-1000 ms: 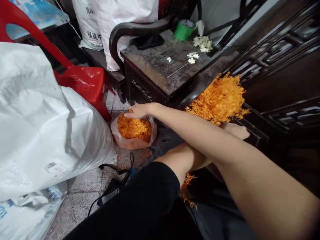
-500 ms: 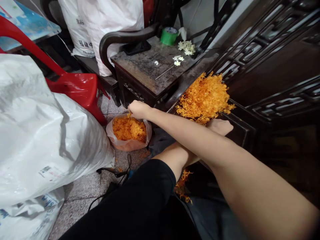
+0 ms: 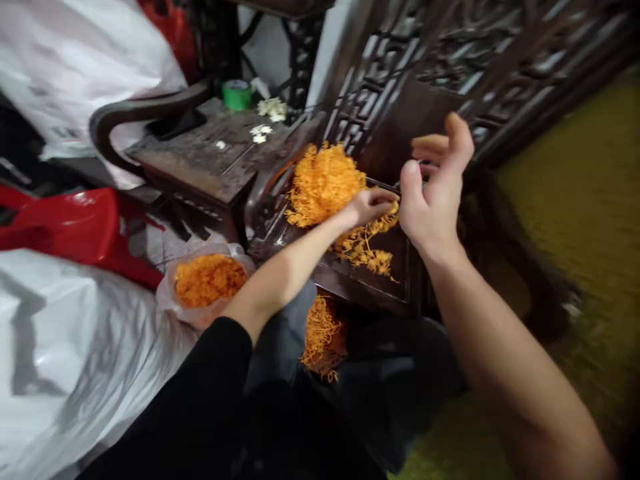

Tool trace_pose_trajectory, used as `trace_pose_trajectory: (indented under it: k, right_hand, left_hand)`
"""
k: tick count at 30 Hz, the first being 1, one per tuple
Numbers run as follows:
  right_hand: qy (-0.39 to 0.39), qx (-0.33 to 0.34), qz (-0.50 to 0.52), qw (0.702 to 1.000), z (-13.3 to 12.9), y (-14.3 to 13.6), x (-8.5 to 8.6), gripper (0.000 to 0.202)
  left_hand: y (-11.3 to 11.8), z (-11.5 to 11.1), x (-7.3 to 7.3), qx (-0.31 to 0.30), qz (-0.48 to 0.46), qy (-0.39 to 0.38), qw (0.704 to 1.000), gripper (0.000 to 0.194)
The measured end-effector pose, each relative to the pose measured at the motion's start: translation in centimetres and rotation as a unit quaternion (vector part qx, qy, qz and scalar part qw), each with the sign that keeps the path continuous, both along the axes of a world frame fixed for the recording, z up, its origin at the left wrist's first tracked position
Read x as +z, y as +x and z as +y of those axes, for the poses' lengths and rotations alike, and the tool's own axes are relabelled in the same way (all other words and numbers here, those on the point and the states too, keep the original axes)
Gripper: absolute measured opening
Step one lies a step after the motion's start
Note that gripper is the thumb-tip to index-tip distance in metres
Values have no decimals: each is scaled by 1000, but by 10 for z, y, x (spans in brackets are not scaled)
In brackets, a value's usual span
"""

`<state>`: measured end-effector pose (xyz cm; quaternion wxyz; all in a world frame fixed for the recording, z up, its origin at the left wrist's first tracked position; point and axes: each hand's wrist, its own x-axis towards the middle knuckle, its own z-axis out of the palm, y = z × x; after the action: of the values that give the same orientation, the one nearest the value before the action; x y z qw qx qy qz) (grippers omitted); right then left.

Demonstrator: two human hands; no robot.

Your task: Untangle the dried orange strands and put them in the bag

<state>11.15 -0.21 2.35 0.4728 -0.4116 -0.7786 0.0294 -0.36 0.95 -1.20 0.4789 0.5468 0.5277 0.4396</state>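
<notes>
My left hand [image 3: 373,205] reaches over the dark wooden seat, its fingers closed on the stem end of an orange dried flower sprig [image 3: 373,257]. The sprig's fine branches hang down below that hand. Just to the right, my right hand [image 3: 440,190] is raised with fingers apart and nothing visible in it. A large bunch of orange dried flowers [image 3: 326,183] lies on the seat beside my left wrist. Loose orange flower heads fill a thin plastic bag [image 3: 167,290] on the floor at the left.
A wooden side table [image 3: 185,160] bears green tape [image 3: 237,95] and white blossoms [image 3: 273,109]. A red plastic chair [image 3: 75,223] and a big white sack [image 3: 65,347] stand at the left. Orange stems [image 3: 321,337] lie low between my legs. Carved wood [image 3: 400,127] rises behind the seat.
My right hand has swung from the plastic bag back to the right and opened. My left hand now shows, raised with a sprig in it. The view has shifted right.
</notes>
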Motion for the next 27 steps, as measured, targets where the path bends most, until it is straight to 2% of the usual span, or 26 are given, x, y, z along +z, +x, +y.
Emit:
trace_pose_trajectory:
  k: [1,3,5,7,9,12,14,16,19,21,22,23,24,27]
  right_hand:
    - [-11,-36,35,999,6,31,-13,56]
    - [-106,-17,70,992,16,74,-43,71]
    - [-185,13,100,978,23,93,-68,58]
    - [-253,28,176,951,25,95,-81,41]
    - [-309,50,291,904,23,93,-83,39]
    - [-352,95,423,830,16,95,-83,42]
    - [-367,111,450,806,14,101,-85,41]
    - [-394,107,460,788,13,107,-88,34]
    - [-434,65,519,734,14,111,-89,21]
    - [-448,54,563,692,15,109,-86,24]
    - [-449,52,571,686,16,106,-86,30]
    - [-444,41,567,693,18,102,-86,37]
    - [-430,17,553,713,20,98,-87,45]
    - [-343,-108,470,806,33,86,-96,56]
  left_hand:
    - [12,11,-1,-46,-28,23,998,19]
    - [29,29,-5,-117,-98,80,985,28]
    - [36,40,-10,-132,-124,131,975,34]
    - [37,44,-16,-133,-98,168,972,41]
    - [37,44,-23,-140,-51,187,971,51]
    - [42,37,-35,-196,32,162,967,69]
    - [46,32,-40,-231,95,125,960,61]
    - [48,28,-41,-219,168,120,954,41]
    - [48,27,-35,-163,282,185,927,27]
    - [49,27,-31,-146,349,231,896,28]
    - [51,27,-29,-145,381,247,879,29]
    - [53,27,-27,-145,410,259,862,30]
    - [56,25,-26,-145,438,267,846,31]
    - [64,20,-25,-158,492,273,811,30]
